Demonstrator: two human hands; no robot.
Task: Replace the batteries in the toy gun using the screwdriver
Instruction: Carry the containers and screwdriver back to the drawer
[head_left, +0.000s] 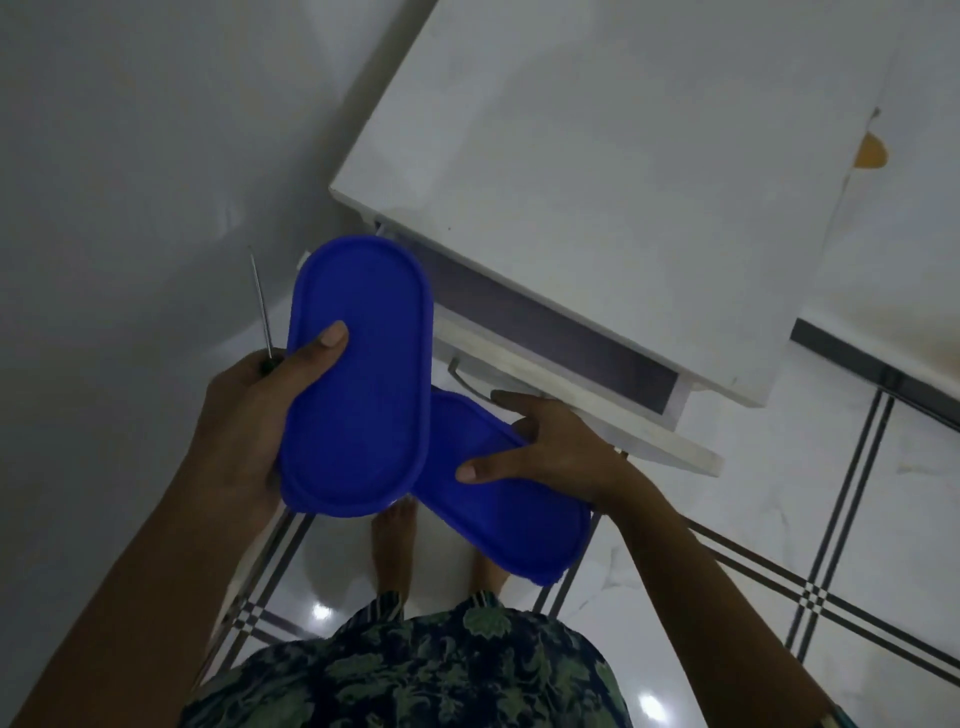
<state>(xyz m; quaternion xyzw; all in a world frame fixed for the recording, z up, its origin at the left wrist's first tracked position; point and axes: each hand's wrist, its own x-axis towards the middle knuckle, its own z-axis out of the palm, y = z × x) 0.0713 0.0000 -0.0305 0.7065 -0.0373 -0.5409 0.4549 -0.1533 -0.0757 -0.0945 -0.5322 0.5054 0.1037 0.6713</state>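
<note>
Clothing with a leafy print (415, 670) lies nearest, well short of the open drawer (550, 322). Closer to that drawer, the left hand (244, 431) grips a blue oval lid (358, 374), thumb on top. It also clamps the screwdriver (260, 306), whose shaft points away from the person. The right hand (556, 452) holds a second blue oval piece (509, 514) just before the drawer front, thumb pressed on top. The two ovals' long axes cross, so mating them likely needs a turn. Beyond the drawer spreads the white tabletop (597, 156). No toy gun or batteries are visible.

A home, judging by the glossy tiled floor (779, 525) and white cabinet (571, 156) (its drawer (524, 358) standing open).
</note>
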